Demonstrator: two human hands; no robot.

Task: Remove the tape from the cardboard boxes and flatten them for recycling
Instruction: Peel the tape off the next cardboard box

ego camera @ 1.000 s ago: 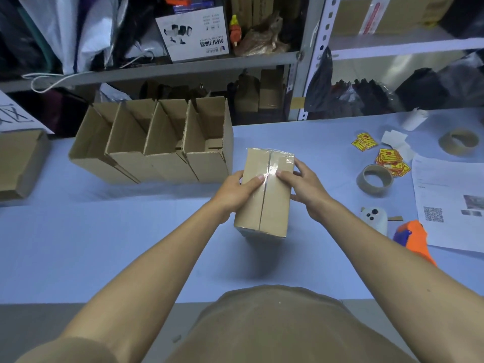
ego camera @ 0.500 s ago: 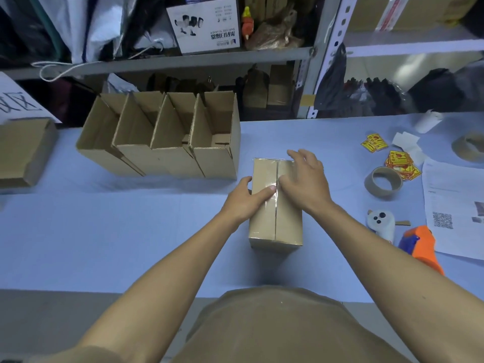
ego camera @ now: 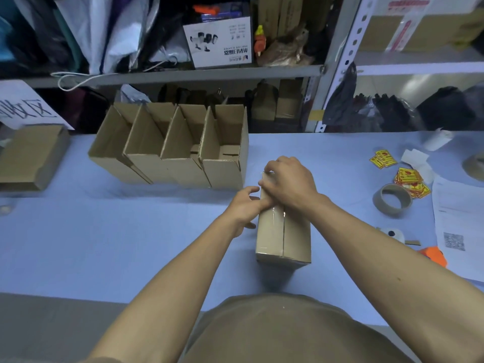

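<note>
A small closed cardboard box [ego camera: 284, 235] lies on the blue table, its top seam sealed with clear tape [ego camera: 283, 226]. My left hand [ego camera: 245, 206] holds the box's left side, thumb lying on the top face. My right hand [ego camera: 288, 183] covers the far end of the top, fingers curled at the far edge where the tape ends; I cannot tell whether they pinch the tape. Behind stands a row of several open cardboard boxes [ego camera: 172, 148].
A closed flat box [ego camera: 31, 155] lies far left. At the right are two tape rolls [ego camera: 392, 200], yellow stickers [ego camera: 411, 179], printed sheets [ego camera: 458, 231], a white device [ego camera: 391, 233] and an orange tape dispenser [ego camera: 433, 255]. Cluttered shelves [ego camera: 209, 74] line the back.
The box came down flat onto the table. My right hand slid from the box's right side over the top to its far edge. My left hand stayed at the left side.
</note>
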